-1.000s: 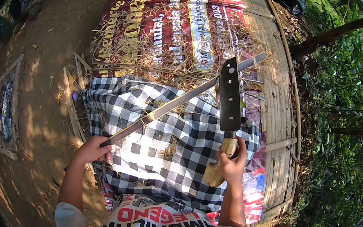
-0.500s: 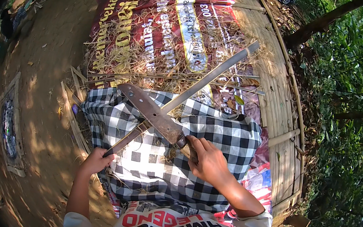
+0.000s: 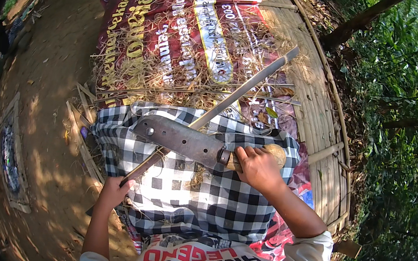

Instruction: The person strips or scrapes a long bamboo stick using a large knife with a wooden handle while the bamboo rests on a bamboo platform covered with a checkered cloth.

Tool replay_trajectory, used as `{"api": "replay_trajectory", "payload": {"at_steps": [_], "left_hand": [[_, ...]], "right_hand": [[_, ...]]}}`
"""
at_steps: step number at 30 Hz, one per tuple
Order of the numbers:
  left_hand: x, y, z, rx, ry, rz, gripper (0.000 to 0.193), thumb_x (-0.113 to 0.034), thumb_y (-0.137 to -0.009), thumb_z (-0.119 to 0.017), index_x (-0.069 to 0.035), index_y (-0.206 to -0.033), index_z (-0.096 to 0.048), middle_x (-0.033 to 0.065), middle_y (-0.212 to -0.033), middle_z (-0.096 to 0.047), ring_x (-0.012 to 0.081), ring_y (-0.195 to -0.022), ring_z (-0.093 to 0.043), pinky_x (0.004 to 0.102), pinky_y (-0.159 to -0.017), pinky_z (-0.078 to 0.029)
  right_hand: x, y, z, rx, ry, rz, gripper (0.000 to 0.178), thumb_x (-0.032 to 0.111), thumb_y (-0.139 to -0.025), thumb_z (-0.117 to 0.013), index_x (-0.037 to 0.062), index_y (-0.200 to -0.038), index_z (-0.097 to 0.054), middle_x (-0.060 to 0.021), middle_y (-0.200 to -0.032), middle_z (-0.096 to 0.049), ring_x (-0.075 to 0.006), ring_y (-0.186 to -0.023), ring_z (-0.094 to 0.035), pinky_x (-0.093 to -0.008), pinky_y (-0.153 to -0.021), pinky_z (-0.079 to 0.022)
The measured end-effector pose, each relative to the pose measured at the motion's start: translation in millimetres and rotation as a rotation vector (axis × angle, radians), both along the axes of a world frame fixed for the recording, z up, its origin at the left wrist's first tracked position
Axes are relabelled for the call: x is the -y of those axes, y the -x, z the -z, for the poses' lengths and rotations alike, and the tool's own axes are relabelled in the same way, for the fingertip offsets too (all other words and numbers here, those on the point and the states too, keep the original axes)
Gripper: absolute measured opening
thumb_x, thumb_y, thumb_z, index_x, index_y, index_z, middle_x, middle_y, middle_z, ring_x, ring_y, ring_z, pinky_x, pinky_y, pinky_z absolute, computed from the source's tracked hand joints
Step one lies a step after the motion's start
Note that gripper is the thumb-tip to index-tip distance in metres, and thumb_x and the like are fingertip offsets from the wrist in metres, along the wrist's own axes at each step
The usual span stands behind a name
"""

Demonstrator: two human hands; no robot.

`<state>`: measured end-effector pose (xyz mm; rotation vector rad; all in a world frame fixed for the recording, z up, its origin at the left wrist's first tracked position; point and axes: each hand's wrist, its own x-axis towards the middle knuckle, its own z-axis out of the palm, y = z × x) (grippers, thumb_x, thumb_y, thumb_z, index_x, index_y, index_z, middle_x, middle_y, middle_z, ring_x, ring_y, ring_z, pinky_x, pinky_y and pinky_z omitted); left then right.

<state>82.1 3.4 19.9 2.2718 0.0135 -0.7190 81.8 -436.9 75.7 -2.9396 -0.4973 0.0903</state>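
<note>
A long bamboo strip (image 3: 248,87) slants from the near left up to the far right. Around its near end my left hand (image 3: 117,192) is closed. My right hand (image 3: 260,172) grips a machete by its round-ended wooden handle (image 3: 275,153). The broad dark blade (image 3: 182,141), with several holes along it, lies across the strip and points left. Beneath both, a black-and-white checked cloth (image 3: 180,192) covers my lap. The strip's far end is over the straw-strewn bench.
A red printed banner (image 3: 153,35) with curly shavings (image 3: 138,72) covers much of a bamboo-slat bench (image 3: 303,43). Bamboo pieces (image 3: 82,141) stick out at its left. Bare earth (image 3: 53,106) lies to the left, green plants (image 3: 400,148) to the right.
My right hand has moved right and slightly away from me with the machete. The blade has turned nearer to level, and more of the handle shows. My left hand still holds the strip.
</note>
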Motion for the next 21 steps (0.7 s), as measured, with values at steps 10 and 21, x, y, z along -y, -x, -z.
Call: {"api": "replay_trajectory", "payload": {"at_steps": [10, 21], "left_hand": [[2.9, -0.1, -3.9, 0.157, -0.026, 0.048, 0.031, -0.024, -0.088, -0.068, 0.004, -0.078, -0.063, 0.0139, -0.051, -0.049, 0.0200, -0.043, -0.043, 0.0366, -0.046, -0.036], [-5.5, 5.4, 5.5, 0.055, 0.014, 0.020, 0.023, -0.020, -0.089, -0.066, 0.003, -0.086, -0.065, 0.0102, -0.057, -0.055, 0.0134, -0.050, -0.047, 0.0344, -0.050, -0.039]], "right_hand": [[95.9, -61.4, 2.1, -0.024, -0.028, 0.398, 0.033, 0.015, -0.078, -0.060, 0.0033, -0.108, -0.063, -0.0231, -0.070, -0.064, -0.0413, -0.067, -0.064, -0.0499, -0.066, -0.053], [93.7, -64.1, 13.5, -0.071, 0.081, 0.352, 0.024, 0.018, -0.073, -0.065, 0.0086, -0.095, -0.062, -0.0180, -0.076, -0.068, -0.0384, -0.070, -0.066, -0.0466, -0.063, -0.054]]}}
